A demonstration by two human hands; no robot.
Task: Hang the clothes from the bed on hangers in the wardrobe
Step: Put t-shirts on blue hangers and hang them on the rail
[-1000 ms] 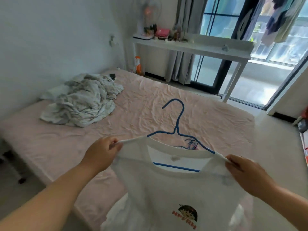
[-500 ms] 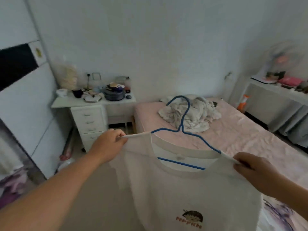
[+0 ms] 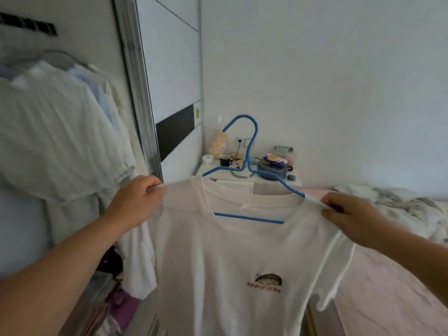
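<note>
A white T-shirt [image 3: 232, 251] hangs on a blue hanger [image 3: 249, 166], held up at the centre of the view. The left hand [image 3: 135, 202] pinches the shirt's shoulder at 9 o'clock, fingers curled round the fabric; the right hand [image 3: 351, 214] grips the other shoulder at 3 o'clock. The open wardrobe [image 3: 143, 98], with pale hung clothes [image 3: 55, 132], lies toward 10 o'clock, the bed [image 3: 388, 275] toward 4 o'clock.
</note>
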